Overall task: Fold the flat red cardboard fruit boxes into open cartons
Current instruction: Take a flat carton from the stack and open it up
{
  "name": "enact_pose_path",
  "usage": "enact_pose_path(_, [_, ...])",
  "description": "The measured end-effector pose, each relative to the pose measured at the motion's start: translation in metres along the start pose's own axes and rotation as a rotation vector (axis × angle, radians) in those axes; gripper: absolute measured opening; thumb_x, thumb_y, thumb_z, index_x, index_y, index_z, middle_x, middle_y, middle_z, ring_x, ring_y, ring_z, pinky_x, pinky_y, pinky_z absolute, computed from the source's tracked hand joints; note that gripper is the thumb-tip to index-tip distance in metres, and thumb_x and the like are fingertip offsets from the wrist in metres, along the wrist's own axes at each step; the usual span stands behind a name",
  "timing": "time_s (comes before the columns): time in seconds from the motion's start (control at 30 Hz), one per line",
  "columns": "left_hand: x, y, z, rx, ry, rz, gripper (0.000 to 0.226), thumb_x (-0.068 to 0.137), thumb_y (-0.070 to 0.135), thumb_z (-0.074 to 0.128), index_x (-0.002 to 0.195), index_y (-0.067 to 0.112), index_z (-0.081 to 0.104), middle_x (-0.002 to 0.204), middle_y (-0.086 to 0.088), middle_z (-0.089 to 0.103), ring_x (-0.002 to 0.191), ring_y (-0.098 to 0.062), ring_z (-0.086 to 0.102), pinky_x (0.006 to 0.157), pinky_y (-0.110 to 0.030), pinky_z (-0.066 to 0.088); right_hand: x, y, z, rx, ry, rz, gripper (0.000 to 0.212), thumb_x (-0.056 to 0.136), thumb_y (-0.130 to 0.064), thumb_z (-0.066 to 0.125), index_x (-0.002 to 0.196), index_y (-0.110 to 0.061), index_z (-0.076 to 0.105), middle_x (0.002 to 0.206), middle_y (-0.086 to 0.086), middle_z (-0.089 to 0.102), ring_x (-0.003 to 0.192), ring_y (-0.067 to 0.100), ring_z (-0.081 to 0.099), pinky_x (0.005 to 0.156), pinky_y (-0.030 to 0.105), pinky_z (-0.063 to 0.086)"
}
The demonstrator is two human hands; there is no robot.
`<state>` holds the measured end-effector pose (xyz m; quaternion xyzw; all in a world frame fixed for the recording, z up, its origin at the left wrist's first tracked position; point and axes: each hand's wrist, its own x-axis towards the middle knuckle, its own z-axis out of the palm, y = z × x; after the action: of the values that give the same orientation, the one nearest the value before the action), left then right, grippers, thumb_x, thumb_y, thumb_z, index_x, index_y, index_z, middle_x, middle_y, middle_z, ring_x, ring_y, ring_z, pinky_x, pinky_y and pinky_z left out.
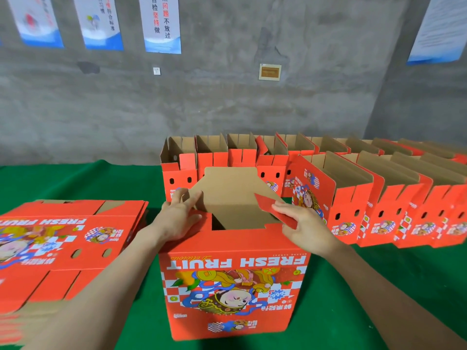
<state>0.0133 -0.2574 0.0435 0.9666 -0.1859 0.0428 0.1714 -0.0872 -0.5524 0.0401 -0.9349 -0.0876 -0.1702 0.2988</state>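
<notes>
1 box [232, 286] is being folded, flaps pinched by left hand [177, 215] and right hand [300, 223]. Flat blanks [63, 236] are being left beside finished cartons [353, 198].

Green table [83, 181], flat boxes [63, 238], folded cartons [353, 198]
</notes>
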Motion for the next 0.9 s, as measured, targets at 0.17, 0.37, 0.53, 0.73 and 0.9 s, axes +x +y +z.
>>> enact_pose_path(0.17, [-0.004,0.004,-0.002,-0.118,0.067,0.031,0.062,0.092,0.022,0.06,0.147,0.028,0.032,0.148,-0.008,0.025,0.123,-0.038,0.043,0.109,-0.042,0.032,0.0,0.0,-0.005,-0.042,-0.119,0.039,0.039,0.085,-0.013,0.067,0.123,-0.015,0.065,0.141,-0.004,0.051,0.131,0.001,0.039,0.101,0.003,0.021])
enact_pose_path(0.37, [-0.011,0.006,-0.004,-0.267,0.287,0.117,0.058,0.076,0.003,0.072,0.127,0.015,0.048,0.115,-0.006,0.053,0.106,-0.028,0.05,0.094,-0.038,0.04,0.001,-0.001,0.006,-0.087,0.083,-0.001,0.019,0.087,-0.016,0.067,0.072,-0.008,0.075,0.111,0.004,0.071,0.105,0.003,0.058,0.092,0.01,0.036])
enact_pose_path(0.53, [-0.015,0.005,-0.005,-0.328,0.334,0.085,0.031,0.079,-0.012,0.051,0.101,0.007,0.063,0.097,-0.009,0.062,0.096,-0.029,0.057,0.083,-0.03,0.041,-0.003,-0.006,0.008,-0.084,0.201,-0.055,0.028,0.084,0.0,0.062,0.057,-0.008,0.065,0.084,0.001,0.074,0.084,0.012,0.069,0.079,0.027,0.053])
enact_pose_path(0.73, [-0.015,0.013,-0.006,-0.228,0.156,-0.06,0.032,0.084,0.045,0.065,0.083,0.014,0.058,0.098,-0.003,0.049,0.097,-0.022,0.047,0.086,-0.035,0.041,0.002,-0.012,0.001,0.021,0.195,-0.014,0.011,0.089,-0.012,0.063,0.08,-0.017,0.068,0.085,-0.009,0.068,0.081,0.003,0.062,0.084,0.029,0.049])
enact_pose_path(0.9, [-0.012,0.013,-0.009,-0.257,-0.025,-0.132,0.064,0.078,0.049,0.071,0.127,0.017,0.043,0.128,-0.007,0.048,0.107,-0.02,0.052,0.094,-0.032,0.042,0.035,-0.021,-0.002,-0.197,-0.153,0.188,0.059,0.089,-0.035,0.063,0.142,-0.018,0.042,0.151,0.003,0.034,0.141,0.022,0.028,0.114,0.035,0.023])
